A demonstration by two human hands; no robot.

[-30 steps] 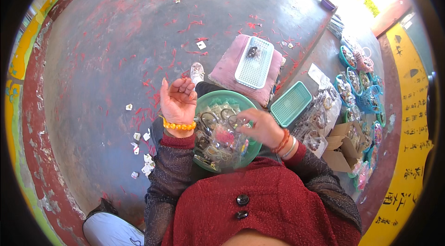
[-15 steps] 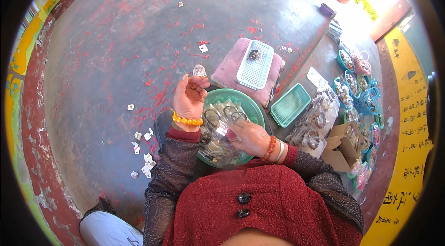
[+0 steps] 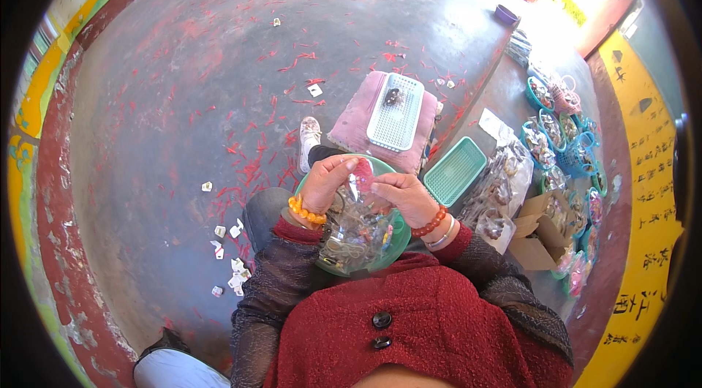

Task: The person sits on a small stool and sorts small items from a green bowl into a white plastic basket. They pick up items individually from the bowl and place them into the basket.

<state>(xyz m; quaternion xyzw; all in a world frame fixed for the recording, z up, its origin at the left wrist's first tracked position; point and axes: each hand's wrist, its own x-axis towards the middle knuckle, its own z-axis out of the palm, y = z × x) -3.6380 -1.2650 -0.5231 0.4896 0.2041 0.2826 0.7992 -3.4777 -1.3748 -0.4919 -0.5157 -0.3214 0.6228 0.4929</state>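
Note:
A small clear packet with something pink in it (image 3: 361, 176) is pinched between my two hands above the basin. My left hand (image 3: 324, 185) grips its upper left side with thumb and fingers. From the right, the fingers of my right hand (image 3: 409, 201) are closed on its other side. Under both hands sits a round green basin (image 3: 400, 242) on my lap. It holds many clear plastic packets (image 3: 355, 231), some with dark or pale loops inside. What exactly the pink thing is, I cannot make out.
Ahead, a pink cushion (image 3: 349, 123) carries a pale blue tray (image 3: 401, 141) with a small dark item. A green tray (image 3: 455, 171), plastic bags (image 3: 499, 201), an open cardboard box (image 3: 532, 250) and several small filled baskets (image 3: 578, 155) stand to the right. White scraps (image 3: 238, 277) lie at left.
My left hand has come down and right to meet my right hand. My right hand has lifted the pink packet from the basin's contents, and both hands now grip it.

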